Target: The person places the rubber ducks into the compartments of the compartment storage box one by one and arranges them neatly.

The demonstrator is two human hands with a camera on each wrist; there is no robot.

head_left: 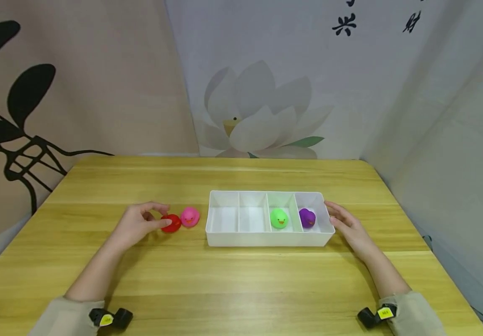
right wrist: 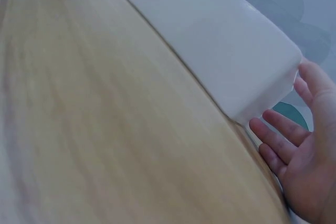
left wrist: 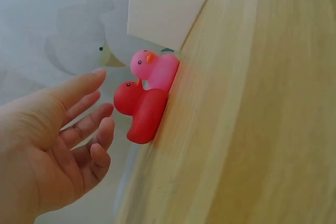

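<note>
My left hand [head_left: 138,224] is beside a red rubber duck [head_left: 175,224], thumb and fingers spread near its head. The left wrist view shows a small gap between those fingers and the red duck, which sits on the table. Right behind it, a pink rubber duck [left wrist: 165,69] stands close against it. At the right end of a white divided box [head_left: 266,240], my right hand [head_left: 352,232] rests its thumb and fingertips on the end wall, fingers loosely extended. Inside the box, a green duck [head_left: 279,218] sits in the third compartment from the left and a purple duck [head_left: 307,218] in the rightmost.
The wooden table [head_left: 241,284] carries the box near its middle, and the two left compartments hold no duck. A printed curtain [head_left: 266,93] hangs behind the table's far edge. Both sleeves carry wrist cameras, low in the head view.
</note>
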